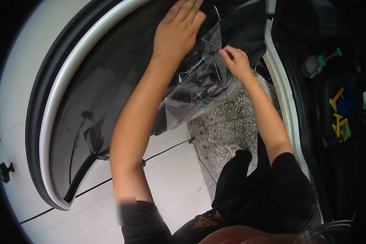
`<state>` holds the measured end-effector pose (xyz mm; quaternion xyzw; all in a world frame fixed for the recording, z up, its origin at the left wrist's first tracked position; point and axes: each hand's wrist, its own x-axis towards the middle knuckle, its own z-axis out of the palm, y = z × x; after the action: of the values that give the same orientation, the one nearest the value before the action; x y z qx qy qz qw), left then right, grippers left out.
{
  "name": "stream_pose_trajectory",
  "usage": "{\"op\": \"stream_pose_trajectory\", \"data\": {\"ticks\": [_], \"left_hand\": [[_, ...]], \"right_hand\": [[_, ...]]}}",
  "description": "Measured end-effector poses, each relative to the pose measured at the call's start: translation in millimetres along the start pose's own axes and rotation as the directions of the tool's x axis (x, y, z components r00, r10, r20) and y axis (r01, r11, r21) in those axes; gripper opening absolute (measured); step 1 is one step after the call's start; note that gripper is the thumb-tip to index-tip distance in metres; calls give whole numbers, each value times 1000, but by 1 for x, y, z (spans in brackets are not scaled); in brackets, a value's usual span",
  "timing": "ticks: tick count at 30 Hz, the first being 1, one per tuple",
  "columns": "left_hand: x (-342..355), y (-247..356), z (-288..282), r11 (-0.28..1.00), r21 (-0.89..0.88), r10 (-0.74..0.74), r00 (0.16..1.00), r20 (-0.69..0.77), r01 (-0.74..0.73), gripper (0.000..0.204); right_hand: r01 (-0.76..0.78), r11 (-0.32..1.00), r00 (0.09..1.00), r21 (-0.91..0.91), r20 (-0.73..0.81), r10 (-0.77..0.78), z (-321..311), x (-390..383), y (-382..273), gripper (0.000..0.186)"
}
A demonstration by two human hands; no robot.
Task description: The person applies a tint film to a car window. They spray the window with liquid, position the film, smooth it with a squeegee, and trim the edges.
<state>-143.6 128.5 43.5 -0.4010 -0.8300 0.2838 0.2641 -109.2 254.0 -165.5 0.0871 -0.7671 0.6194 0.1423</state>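
Note:
A dark window film (110, 69) covers the glass of a car door, with wrinkles and a crumpled fold near its lower left corner. My left hand (177, 34) lies against the film near the top, fingers stretched out and partly cut off by the picture's edge. To its right, my right hand (236, 63) pinches the edge of a thin clear plastic sheet (207, 75). That sheet hangs crumpled and glossy between my forearms, over the film's lower part. The door's silver frame (49, 110) curves round the film on the left.
At right, inside the car, are a spray bottle (312, 66) with a teal nozzle, two yellow tools (336, 99) and a blue cloth (346, 105). A black cable (166, 151) crosses the pale surface below the door. Speckled ground (219, 126) lies beneath.

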Motion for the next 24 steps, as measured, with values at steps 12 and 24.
{"op": "stream_pose_trajectory", "data": {"ticks": [12, 24], "left_hand": [[4, 3, 5, 1000, -11, -16, 999, 34, 17, 24], [7, 2, -1, 1000, -17, 26, 999, 19, -26, 24]], "right_hand": [[119, 966, 979, -230, -134, -152, -12, -10, 17, 17], [-258, 936, 946, -238, -259, 195, -70, -70, 77, 20]]}}
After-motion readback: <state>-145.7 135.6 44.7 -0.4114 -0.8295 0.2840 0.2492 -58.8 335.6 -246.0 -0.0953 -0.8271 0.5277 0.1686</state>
